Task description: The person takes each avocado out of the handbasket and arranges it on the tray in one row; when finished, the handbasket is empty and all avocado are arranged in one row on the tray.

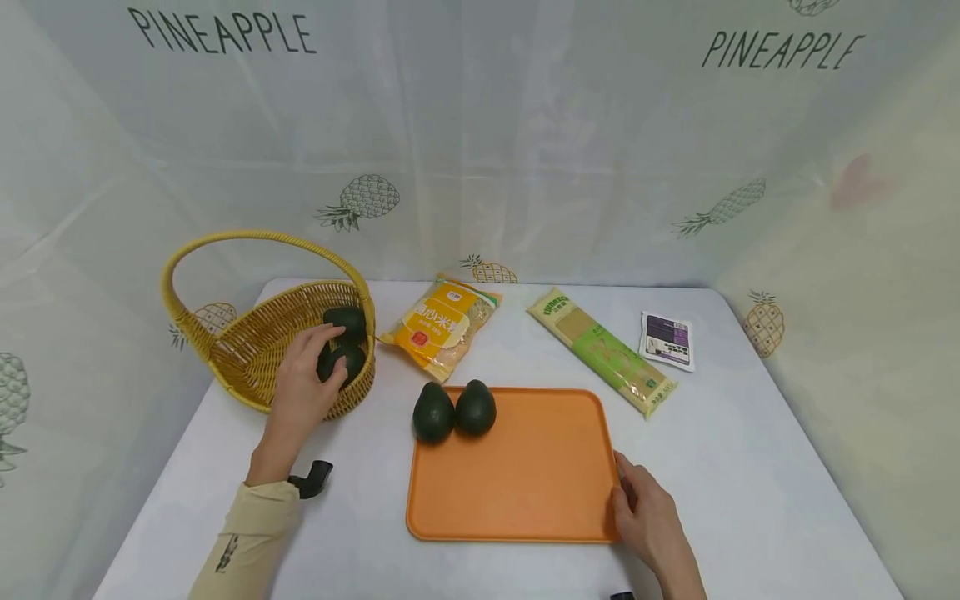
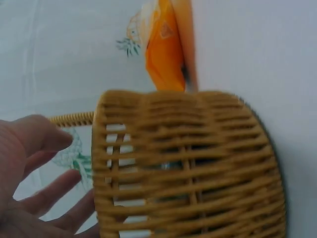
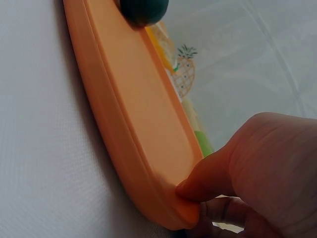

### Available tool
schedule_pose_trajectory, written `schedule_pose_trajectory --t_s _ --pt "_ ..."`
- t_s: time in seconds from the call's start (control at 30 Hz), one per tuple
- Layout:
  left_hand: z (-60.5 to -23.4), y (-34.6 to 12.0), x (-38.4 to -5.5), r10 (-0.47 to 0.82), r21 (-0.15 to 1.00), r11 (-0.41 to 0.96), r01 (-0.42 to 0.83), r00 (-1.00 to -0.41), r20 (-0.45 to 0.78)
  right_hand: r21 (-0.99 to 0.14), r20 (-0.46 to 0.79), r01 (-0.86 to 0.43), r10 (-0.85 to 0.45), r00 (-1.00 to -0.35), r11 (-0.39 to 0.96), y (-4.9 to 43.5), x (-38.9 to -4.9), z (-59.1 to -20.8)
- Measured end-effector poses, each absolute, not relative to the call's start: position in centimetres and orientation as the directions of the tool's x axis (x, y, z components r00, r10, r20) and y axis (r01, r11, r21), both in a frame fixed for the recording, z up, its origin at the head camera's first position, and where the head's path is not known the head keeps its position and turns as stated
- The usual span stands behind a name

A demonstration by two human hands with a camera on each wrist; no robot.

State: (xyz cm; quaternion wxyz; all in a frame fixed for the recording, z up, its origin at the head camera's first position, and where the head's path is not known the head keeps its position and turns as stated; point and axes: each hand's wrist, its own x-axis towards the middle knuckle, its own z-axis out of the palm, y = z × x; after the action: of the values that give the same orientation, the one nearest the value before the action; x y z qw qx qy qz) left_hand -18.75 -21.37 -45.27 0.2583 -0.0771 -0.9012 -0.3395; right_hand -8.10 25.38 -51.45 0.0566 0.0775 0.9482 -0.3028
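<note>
My left hand (image 1: 309,375) reaches over the near side of a yellow wicker basket (image 1: 255,350). Its thumb and fingers are spread beside two dark green avocados inside, a nearer avocado (image 1: 351,362) and a farther avocado (image 1: 347,321). In the left wrist view, the loosely spread fingers (image 2: 52,191) show above the basket rim, and the weave mostly hides the contents. My right hand (image 1: 651,515) pinches the right edge of an orange tray (image 1: 517,483), thumb on top. Two more avocados, a left one (image 1: 433,412) and a right one (image 1: 476,408), stand in the tray's far left corner.
Behind the tray lies an orange-and-yellow grain bag (image 1: 442,327). A long green noodle packet (image 1: 603,352) lies slanted to the right, with a small white-and-purple sachet (image 1: 667,340) beyond it. The basket's tall handle (image 1: 266,236) arches over its opening.
</note>
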Motion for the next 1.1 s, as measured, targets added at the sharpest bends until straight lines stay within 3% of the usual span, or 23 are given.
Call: schedule_pose_trajectory --t_s 0.23,0.6,0.93,1.1 --pt "-45.7 -23.4 -19.3 -0.012 0.563 0.789 0.246 -0.910 0.414 -0.563 -0.149 0.173 0.107 -0.983 0.808 25.4 -8.1 -51.6" --pt "-46.3 -26.3 -20.5 -0.003 0.540 0.818 0.195 -0.939 0.344 -0.570 -0.167 0.189 0.112 -0.980 0.800 25.3 -8.2 -51.5" --pt "-46.5 -28.1 -21.7 0.095 0.518 0.846 0.122 -0.992 0.078 -0.572 -0.150 0.169 0.101 -0.984 0.803 25.4 -8.1 -51.6" --pt "-46.5 -27.8 -22.0 0.062 0.513 0.856 0.070 -0.998 0.033 -0.575 -0.126 0.144 0.087 -0.988 0.805 25.5 -8.1 -51.6"
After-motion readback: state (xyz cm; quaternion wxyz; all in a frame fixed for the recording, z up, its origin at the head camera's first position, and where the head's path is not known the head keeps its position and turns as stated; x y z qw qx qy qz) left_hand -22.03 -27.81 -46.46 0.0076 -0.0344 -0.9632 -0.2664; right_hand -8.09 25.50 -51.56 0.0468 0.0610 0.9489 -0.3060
